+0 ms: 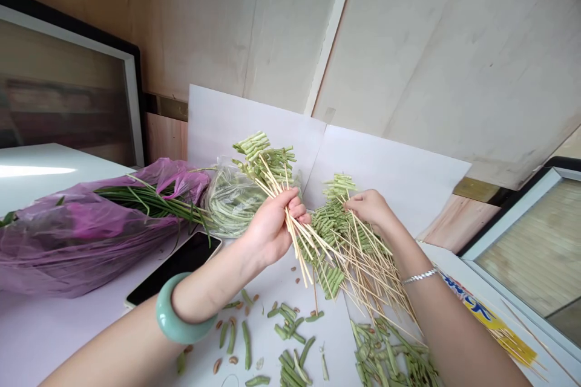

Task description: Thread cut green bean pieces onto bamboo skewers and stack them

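My left hand (275,227) is closed round a bunch of bamboo skewers (297,227), raised above the white table. Short green bean pieces (267,157) are threaded side by side on their upper ends. My right hand (370,205) pinches a thin skewer at the top of a pile of bean skewers (333,221) lying to the right. The pile's bare sticks (376,272) fan out toward me. Below my hands lie loose cut green beans (290,320) and several brownish beans (216,366). A larger heap of cut beans (385,354) lies at the near right, partly cut off by the frame.
At left lie a purple plastic bag (77,254) with long green stalks and a dark-screened phone (181,266). Behind my left hand sits a clear bag of long beans (229,199). A yellow packet (508,332) with bare skewers is at right. White boards (254,109) stand against the wall.
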Tool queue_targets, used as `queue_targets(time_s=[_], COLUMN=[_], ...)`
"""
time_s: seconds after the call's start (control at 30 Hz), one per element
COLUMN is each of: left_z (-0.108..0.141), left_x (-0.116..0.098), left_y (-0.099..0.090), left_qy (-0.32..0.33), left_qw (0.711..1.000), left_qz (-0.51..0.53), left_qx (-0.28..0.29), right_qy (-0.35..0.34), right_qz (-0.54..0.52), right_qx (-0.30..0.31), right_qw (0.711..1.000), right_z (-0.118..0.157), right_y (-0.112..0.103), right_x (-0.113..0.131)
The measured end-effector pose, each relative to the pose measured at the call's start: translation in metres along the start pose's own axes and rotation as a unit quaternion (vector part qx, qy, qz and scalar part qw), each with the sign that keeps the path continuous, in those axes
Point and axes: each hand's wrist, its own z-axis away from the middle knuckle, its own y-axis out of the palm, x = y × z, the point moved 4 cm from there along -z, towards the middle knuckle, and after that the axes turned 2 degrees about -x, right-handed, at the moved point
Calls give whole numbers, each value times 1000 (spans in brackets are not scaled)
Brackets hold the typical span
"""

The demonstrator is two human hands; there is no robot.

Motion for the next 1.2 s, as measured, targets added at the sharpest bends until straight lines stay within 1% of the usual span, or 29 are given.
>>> queue_targets(time_s=[0.1, 0.17, 0.3, 0.37, 0.47, 0.53, 0.63, 0.8, 0.97, 1.03, 1.13, 1.2], left_z=[-8, -12, -17, -17, -18, -18, -18, -19, -22, -23, -23, -22], left_x=[14, 22, 34, 37, 39, 41, 40, 38, 38, 38, 36, 33], left_y=[-10, -16, -25, -26, -25, -25, -26, -27, -31, -32, -30, -28], left_qy=[-10, -14, -31, -34, -39, -50, -63, -69, -54, -48, -40, -37], left_qw=[1000, 999, 996, 995, 995, 994, 993, 993, 993, 993, 994, 995], left_qz=[-18, -34, -67, -77, -85, -93, -100, -100, -104, -104, -99, -95], left_qx=[-18, -34, -58, -53, -28, -15, -13, -7, -13, -7, 11, 21], right_qy=[-9, -12, -11, 1, 25, 43, 62, 59, 33, 14, -27, -55], right_qz=[-102, -161, -239, -259, -275, -280, -280, -270, -234, -214, -177, -148], right_qx=[14, 25, 51, 61, 76, 91, 112, 122, 141, 144, 139, 134], right_qw=[995, 987, 970, 964, 958, 955, 951, 953, 961, 966, 974, 978], right_z=[5, 10, 24, 30, 37, 39, 42, 45, 53, 55, 55, 53], right_y=[-7, -4, 14, 25, 40, 47, 55, 59, 63, 63, 57, 48], right_x=[14, 26, 50, 58, 64, 66, 66, 66, 70, 72, 73, 72])
